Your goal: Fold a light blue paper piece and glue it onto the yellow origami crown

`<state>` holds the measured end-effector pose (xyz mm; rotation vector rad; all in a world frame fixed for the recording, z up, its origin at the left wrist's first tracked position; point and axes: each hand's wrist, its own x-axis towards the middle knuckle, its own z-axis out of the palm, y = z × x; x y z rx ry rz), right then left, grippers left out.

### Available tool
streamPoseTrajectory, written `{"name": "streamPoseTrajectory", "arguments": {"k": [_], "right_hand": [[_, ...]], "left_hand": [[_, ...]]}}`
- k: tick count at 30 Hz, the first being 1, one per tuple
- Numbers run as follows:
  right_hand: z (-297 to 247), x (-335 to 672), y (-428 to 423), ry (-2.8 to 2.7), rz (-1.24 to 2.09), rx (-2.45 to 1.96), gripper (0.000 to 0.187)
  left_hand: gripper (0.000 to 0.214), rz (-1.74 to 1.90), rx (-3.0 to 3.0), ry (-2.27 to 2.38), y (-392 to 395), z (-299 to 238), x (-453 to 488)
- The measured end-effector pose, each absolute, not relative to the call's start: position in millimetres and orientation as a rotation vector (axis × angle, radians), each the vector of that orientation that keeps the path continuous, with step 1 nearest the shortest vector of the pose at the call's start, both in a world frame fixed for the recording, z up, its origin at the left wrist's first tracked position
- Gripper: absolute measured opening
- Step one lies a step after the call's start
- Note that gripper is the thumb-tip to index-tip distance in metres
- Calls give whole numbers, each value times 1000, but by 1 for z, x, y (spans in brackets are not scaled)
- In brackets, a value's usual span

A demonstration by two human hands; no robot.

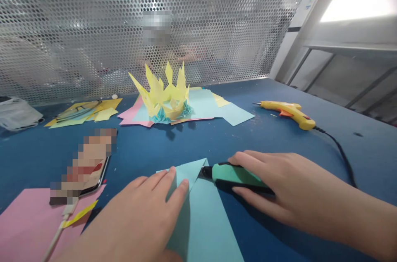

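A light blue sheet of paper, folded to a point at its far end, lies on the blue table in front of me. My left hand rests flat on the left part of the sheet, fingers stretched out and pressing the fold. My right hand is closed round a green and black utility knife. The knife's tip touches the paper near the folded point.
A yellow and teal folded paper model stands on loose coloured sheets at the back. A yellow glue gun with a black cord lies at the right. A phone and pink paper lie at the left. A perforated metal screen walls the back.
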<state>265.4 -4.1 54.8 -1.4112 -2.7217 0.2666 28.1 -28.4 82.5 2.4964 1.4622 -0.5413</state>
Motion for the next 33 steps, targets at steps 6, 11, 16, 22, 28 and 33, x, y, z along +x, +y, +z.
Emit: {"name": "streamPoseTrajectory", "arguments": {"k": [6,11,16,22,28,33], "right_hand": [[59,267,1,-2737,303,-1418,13],[64,271,4,-2729,286,-1453,12],[62,272,5,-2728,325,-1433,13],[68,277,9,-2729,443,-1499,8],[67,280,14,-2722,425,-1433,10],[67,281,16,-2739,443,-1455,12]], "left_hand": [[73,-511,2506,1648,-37,93,42],[70,-537,2500,1635,-38,99,49],[71,-559,2476,1656,-37,98,50],[82,-604,2423,1616,-34,97,49],[80,-604,2425,1550,-30,94,45],[80,-506,2431,1573,-33,86,40]]}}
